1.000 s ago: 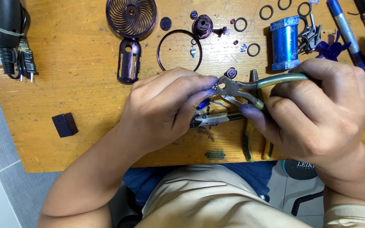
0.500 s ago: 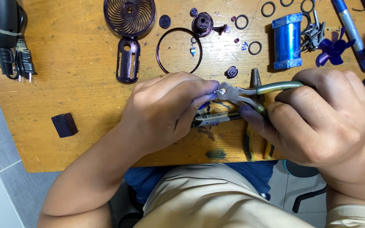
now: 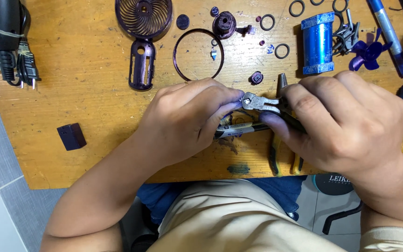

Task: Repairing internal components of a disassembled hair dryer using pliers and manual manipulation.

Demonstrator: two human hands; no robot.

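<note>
My right hand [image 3: 346,123] grips a pair of small metal pliers [image 3: 261,103], jaws pointing left. My left hand [image 3: 187,119] is closed over a small part hidden in its fingertips, right at the plier jaws. Both hands hover over the front middle of the wooden table [image 3: 80,98]. Under them lie a dark pen [image 3: 239,130] and a second pair of pliers with yellow-black handles [image 3: 276,156].
Purple fan parts lie at the back: a grille [image 3: 143,17], a handle shell [image 3: 142,65], a ring [image 3: 198,54], a hub [image 3: 224,24], a propeller [image 3: 367,52]. A blue cylinder [image 3: 317,43] stands right of them. A black cube [image 3: 71,136] and a plug [image 3: 24,65] sit left.
My right hand has slid its grip along the pliers toward the jaws, covering the green handles. My left hand stays at the jaws.
</note>
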